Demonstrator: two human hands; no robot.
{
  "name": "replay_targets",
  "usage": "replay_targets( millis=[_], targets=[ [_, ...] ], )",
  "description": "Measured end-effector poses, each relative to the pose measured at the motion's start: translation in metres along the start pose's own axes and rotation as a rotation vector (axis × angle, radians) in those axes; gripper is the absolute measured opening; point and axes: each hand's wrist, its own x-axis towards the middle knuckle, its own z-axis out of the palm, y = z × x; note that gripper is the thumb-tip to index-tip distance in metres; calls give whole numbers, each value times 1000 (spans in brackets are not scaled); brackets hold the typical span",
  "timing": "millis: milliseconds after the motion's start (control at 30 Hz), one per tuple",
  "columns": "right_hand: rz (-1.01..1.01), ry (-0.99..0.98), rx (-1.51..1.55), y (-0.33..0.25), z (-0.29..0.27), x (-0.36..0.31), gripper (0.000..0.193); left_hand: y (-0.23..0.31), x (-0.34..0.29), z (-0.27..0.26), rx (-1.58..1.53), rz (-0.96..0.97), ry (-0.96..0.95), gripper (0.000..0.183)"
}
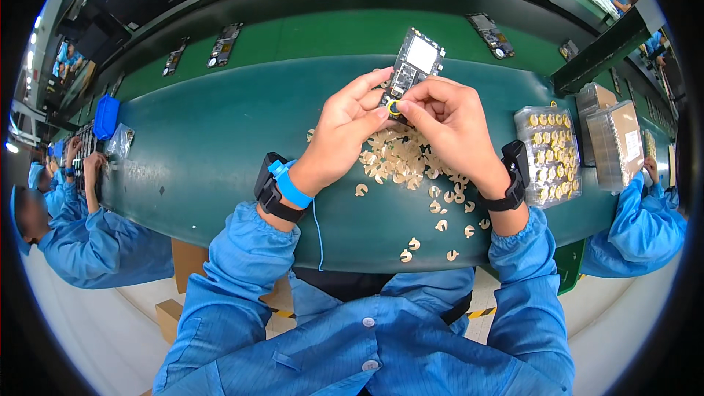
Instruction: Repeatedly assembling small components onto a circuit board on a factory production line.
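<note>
Your left hand [345, 128] pinches the circuit board [414, 66] by its lower edge; it looks light, stiff, fragile. Your right hand [447, 121] presses a small yellow ring [394, 108] onto it; hold the edges only.

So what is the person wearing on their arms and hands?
Both arms are in bright blue sleeves with gathered cuffs. The left hand is bare, with a black wristband and a blue strap trailing a thin blue cord. The right hand is bare too, with a black band carrying a small boxy unit.
</note>
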Motion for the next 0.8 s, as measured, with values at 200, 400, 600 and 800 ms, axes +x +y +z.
replay_targets(
  millis=[200, 400, 600, 800],
  targets=[
    [-55, -3, -63, -4, -1, 1, 12, 0, 0, -1, 15, -6, -11, 57],
    [-86, -45, -161, -8, -3, 2, 13, -1, -3, 0, 57, 7, 6, 56],
    [-32, -28, -128, -10, 1, -1, 12, -2, -3, 4, 142, 49, 24, 52],
    [-41, 44, -106, -6, 5, -2, 9, -1, -1, 5, 162, 89, 14, 51]
  ],
)
